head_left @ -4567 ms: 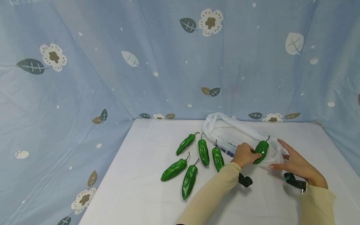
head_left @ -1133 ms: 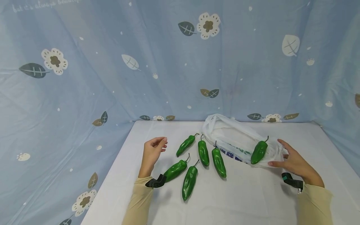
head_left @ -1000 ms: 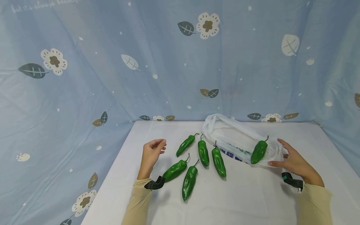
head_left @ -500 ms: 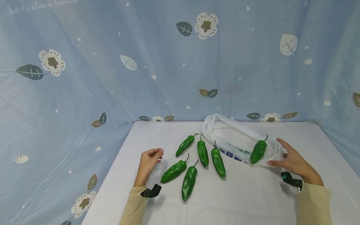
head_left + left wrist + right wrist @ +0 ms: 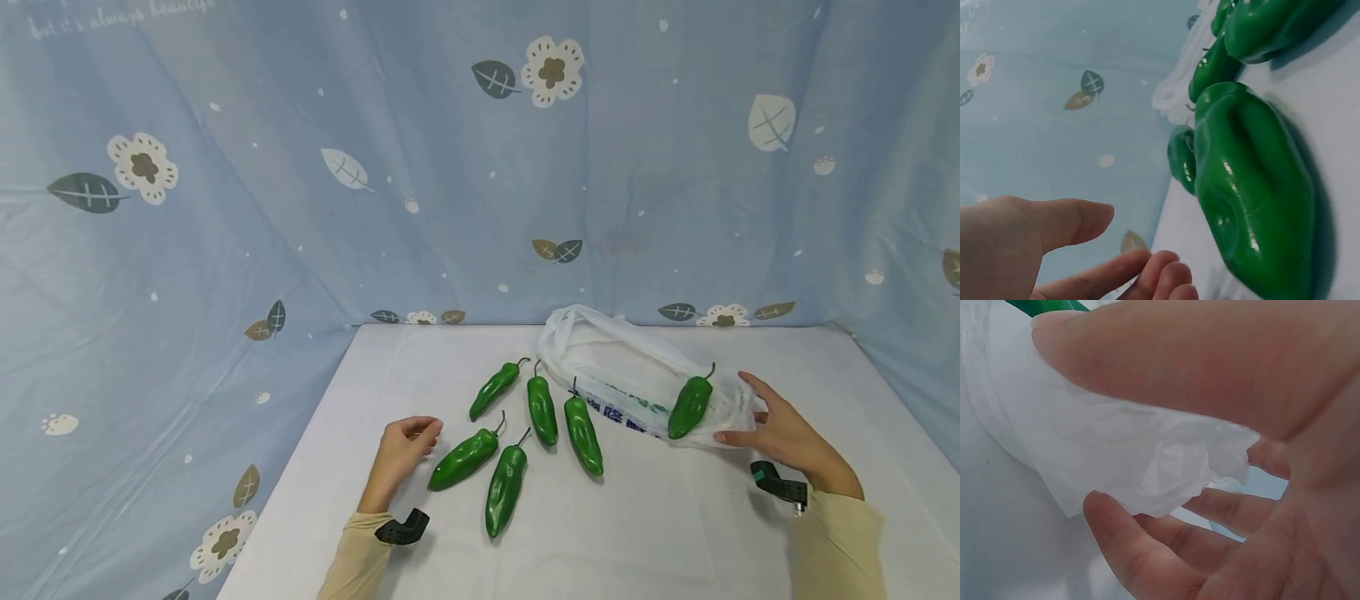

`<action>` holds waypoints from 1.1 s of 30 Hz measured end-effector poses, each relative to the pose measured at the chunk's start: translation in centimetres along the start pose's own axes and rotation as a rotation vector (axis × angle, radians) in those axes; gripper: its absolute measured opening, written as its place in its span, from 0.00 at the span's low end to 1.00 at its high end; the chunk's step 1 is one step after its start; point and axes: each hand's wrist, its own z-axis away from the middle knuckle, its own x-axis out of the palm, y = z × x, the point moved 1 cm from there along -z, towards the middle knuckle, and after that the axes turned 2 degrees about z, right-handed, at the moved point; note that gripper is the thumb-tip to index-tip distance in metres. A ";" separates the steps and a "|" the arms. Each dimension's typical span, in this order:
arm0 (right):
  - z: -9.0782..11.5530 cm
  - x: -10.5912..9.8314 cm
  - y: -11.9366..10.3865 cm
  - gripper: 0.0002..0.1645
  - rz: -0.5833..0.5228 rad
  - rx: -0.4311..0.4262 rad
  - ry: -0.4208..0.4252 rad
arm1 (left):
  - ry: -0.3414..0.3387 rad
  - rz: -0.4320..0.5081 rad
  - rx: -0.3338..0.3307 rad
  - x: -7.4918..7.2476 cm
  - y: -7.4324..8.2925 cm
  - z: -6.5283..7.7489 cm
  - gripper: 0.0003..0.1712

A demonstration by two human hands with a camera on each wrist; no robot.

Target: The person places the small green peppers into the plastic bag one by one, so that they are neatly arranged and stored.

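The nearest pepper, at three o'clock from the empty, loosely curled left hand, might be rolled by a nudge, while the bag is flanked by the right hand's parted thumb and fingers

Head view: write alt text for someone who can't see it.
A person's right hand is spread around the end of a crumpled white plastic bag with one glossy green pepper on it. The left hand, loosely curled, is near five more long green peppers on a white table, before a blue cloth printed with flowers and leaves.
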 end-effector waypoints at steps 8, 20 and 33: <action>0.0 0.0 -0.2 0.77 -0.011 0.002 0.001 | -0.046 -0.060 -0.002 0.3 -0.2 0.4 0.20; 0.2 -0.1 -0.2 0.76 -0.014 0.005 -0.007 | -0.111 -0.140 0.029 0.3 -0.8 1.3 0.18; 0.1 -0.2 -0.1 0.76 -0.006 0.012 -0.013 | -0.198 -0.197 0.073 0.1 -0.7 2.3 0.20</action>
